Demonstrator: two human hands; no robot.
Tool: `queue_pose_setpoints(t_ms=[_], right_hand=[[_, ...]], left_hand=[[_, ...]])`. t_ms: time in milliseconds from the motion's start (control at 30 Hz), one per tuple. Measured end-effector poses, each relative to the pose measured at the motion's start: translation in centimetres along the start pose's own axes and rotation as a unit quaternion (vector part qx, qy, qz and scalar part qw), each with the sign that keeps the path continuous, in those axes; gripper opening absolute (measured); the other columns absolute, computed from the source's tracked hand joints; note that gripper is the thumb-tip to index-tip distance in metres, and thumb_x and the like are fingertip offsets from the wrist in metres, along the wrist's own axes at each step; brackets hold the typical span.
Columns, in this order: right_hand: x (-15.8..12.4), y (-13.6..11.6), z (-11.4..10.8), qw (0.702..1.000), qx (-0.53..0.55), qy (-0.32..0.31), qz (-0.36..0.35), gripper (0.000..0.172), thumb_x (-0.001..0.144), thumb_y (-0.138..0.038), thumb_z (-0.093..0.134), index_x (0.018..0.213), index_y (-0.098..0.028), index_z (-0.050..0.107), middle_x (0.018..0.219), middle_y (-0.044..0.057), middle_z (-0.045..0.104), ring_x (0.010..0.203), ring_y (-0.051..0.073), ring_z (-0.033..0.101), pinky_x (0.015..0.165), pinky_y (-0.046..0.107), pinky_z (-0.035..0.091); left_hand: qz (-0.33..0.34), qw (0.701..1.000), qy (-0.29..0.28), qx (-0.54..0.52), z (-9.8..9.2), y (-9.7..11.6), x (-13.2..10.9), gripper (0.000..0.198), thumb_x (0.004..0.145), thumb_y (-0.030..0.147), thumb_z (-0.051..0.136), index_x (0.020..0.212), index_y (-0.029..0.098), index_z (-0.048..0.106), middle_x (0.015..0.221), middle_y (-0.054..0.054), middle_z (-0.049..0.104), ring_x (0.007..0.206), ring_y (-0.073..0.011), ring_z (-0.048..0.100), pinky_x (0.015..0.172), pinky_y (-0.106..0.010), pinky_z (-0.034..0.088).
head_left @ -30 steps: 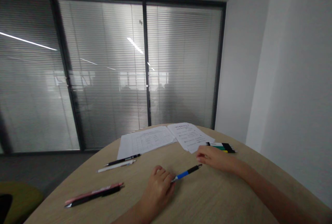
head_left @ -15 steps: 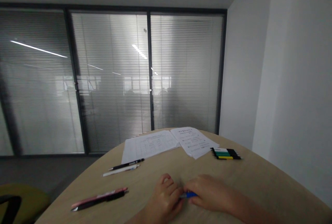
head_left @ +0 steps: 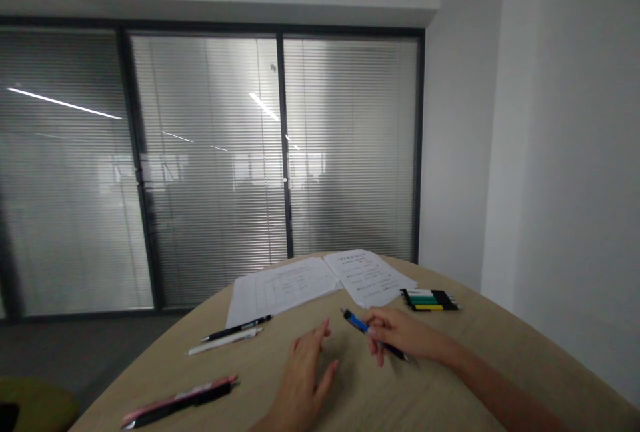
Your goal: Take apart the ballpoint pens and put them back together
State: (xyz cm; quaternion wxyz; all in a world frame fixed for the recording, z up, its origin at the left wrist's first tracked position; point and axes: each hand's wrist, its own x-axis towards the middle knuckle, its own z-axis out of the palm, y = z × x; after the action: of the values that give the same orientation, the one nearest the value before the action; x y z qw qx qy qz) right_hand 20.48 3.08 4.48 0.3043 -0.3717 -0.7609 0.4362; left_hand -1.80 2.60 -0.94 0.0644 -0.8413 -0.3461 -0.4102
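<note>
A blue and black pen (head_left: 356, 321) is gripped in my right hand (head_left: 395, 333), slanting across the fingers just above the tabletop. My left hand (head_left: 303, 372) is apart from it, with thumb and fingers spread and nothing in them. To the right, beyond my right hand, several pens (head_left: 430, 300) lie side by side in a row, with white, green, yellow and black parts. Left of my left hand are a black pen (head_left: 237, 329) and a white pen (head_left: 225, 340). Nearer the left edge a pink pen (head_left: 175, 397) lies against another black pen (head_left: 187, 403).
Printed paper sheets (head_left: 285, 285) lie at the far side of the rounded wooden table (head_left: 430, 399). A glass partition with blinds (head_left: 215, 172) stands behind, meeting a white wall (head_left: 460, 152) on the right. Part of a yellowish chair (head_left: 45, 399) shows at lower left.
My hands have parted. The right has lifted the blue pen away and turned it to a slant; the left has let go and opened its fingers. The view has shifted slightly.
</note>
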Motion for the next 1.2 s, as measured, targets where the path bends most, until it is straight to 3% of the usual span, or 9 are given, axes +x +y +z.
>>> queue_pose_setpoints(t_ms=[133, 300, 367, 500, 633, 767, 967, 1067, 1200], right_hand=[[0.8, 2.3, -1.5, 0.966, 0.236, 0.095, -0.049, 0.038, 0.076, -0.039, 0.052, 0.109, -0.022, 0.04, 0.078, 0.002, 0.061, 0.054, 0.012, 0.059, 0.046, 0.023, 0.041], [1.3, 5.0, -1.4, 0.88, 0.437, 0.187, 0.011, 0.059, 0.066, -0.02, 0.064, 0.115, -0.03, 0.032, 0.08, -0.001, 0.06, 0.062, 0.014, 0.06, 0.049, 0.024, 0.045], [1.5, 6.1, -1.1, 0.851, 0.485, 0.199, 0.038, 0.055, 0.063, -0.013, 0.063, 0.109, -0.029, 0.038, 0.073, -0.003, 0.06, 0.061, 0.014, 0.06, 0.053, 0.027, 0.046], [2.0, 8.1, -0.5, 0.801, 0.566, 0.183, 0.068, 0.027, 0.058, -0.004, 0.052, 0.081, -0.017, 0.052, 0.058, -0.002, 0.057, 0.052, 0.01, 0.056, 0.056, 0.023, 0.045], [2.2, 9.0, 0.0, 0.758, 0.613, 0.212, 0.069, 0.015, 0.059, -0.005, 0.046, 0.068, -0.015, 0.053, 0.047, -0.003, 0.05, 0.041, 0.007, 0.047, 0.047, 0.019, 0.041], [2.1, 9.0, 0.0, 0.749, 0.615, 0.24, 0.057, 0.008, 0.069, -0.012, 0.046, 0.063, -0.016, 0.05, 0.04, -0.006, 0.041, 0.032, 0.006, 0.036, 0.037, 0.017, 0.03], [1.7, 8.1, -0.1, 0.736, 0.63, 0.241, 0.055, 0.048, 0.086, -0.045, 0.026, 0.05, -0.017, 0.04, 0.033, -0.007, 0.029, 0.026, 0.004, 0.02, 0.03, 0.016, 0.019], [1.3, 7.6, -0.3, 0.725, 0.654, 0.203, 0.064, 0.059, 0.083, -0.058, 0.018, 0.045, -0.018, 0.035, 0.031, -0.009, 0.023, 0.025, 0.003, 0.014, 0.029, 0.015, 0.016], [0.8, 7.2, -0.4, 0.726, 0.671, 0.144, 0.052, 0.06, 0.082, -0.059, 0.019, 0.04, -0.018, 0.029, 0.03, -0.009, 0.02, 0.026, 0.003, 0.011, 0.029, 0.015, 0.018]], left_hand=[[-0.003, 1.0, -0.016, 0.012, 0.0, 0.2, 0.0, 0.055, 0.077, 0.014, 0.046, 0.127, 0.021, 0.024, 0.104, -0.008, 0.058, 0.081, -0.0179, 0.056, 0.075, -0.035, 0.048], [0.065, 0.995, -0.051, 0.064, -0.1, 0.5, 0.0, 0.055, 0.075, 0.014, 0.047, 0.125, 0.019, 0.027, 0.107, -0.011, 0.057, 0.093, -0.0218, 0.053, 0.08, -0.038, 0.046], [0.069, 0.992, -0.064, 0.079, -0.1, 0.4, 0.0, 0.057, 0.073, 0.012, 0.047, 0.126, 0.018, 0.027, 0.107, -0.011, 0.057, 0.093, -0.022, 0.053, 0.081, -0.038, 0.045], [0.062, 0.991, -0.075, 0.091, 0.4, -0.2, 0.0, 0.059, 0.072, 0.012, 0.047, 0.127, 0.019, 0.028, 0.108, -0.01, 0.057, 0.091, -0.0217, 0.054, 0.08, -0.037, 0.046], [0.065, 0.991, -0.082, 0.081, 0.8, -0.4, 0.0, 0.056, 0.074, 0.012, 0.044, 0.127, 0.021, 0.029, 0.107, -0.009, 0.057, 0.092, -0.0214, 0.054, 0.08, -0.037, 0.046], [0.057, 0.992, -0.093, 0.07, 0.5, 0.1, 0.1, 0.048, 0.077, 0.014, 0.044, 0.124, 0.02, 0.035, 0.106, -0.01, 0.057, 0.092, -0.0221, 0.053, 0.079, -0.038, 0.047], [0.038, 0.993, -0.097, 0.058, 0.2, 0.6, 0.3, 0.046, 0.075, 0.011, 0.044, 0.12, 0.021, 0.039, 0.107, -0.01, 0.055, 0.094, -0.023, 0.052, 0.081, -0.041, 0.045], [0.038, 0.994, -0.094, 0.05, 0.2, 0.7, 0.4, 0.045, 0.073, 0.011, 0.044, 0.117, 0.019, 0.04, 0.105, -0.011, 0.055, 0.093, -0.0231, 0.051, 0.08, -0.041, 0.045], [0.055, 0.994, -0.08, 0.046, 0.1, 0.8, 0.5, 0.039, 0.072, 0.008, 0.042, 0.108, 0.019, 0.046, 0.102, -0.01, 0.055, 0.092, -0.0226, 0.051, 0.079, -0.04, 0.045]])
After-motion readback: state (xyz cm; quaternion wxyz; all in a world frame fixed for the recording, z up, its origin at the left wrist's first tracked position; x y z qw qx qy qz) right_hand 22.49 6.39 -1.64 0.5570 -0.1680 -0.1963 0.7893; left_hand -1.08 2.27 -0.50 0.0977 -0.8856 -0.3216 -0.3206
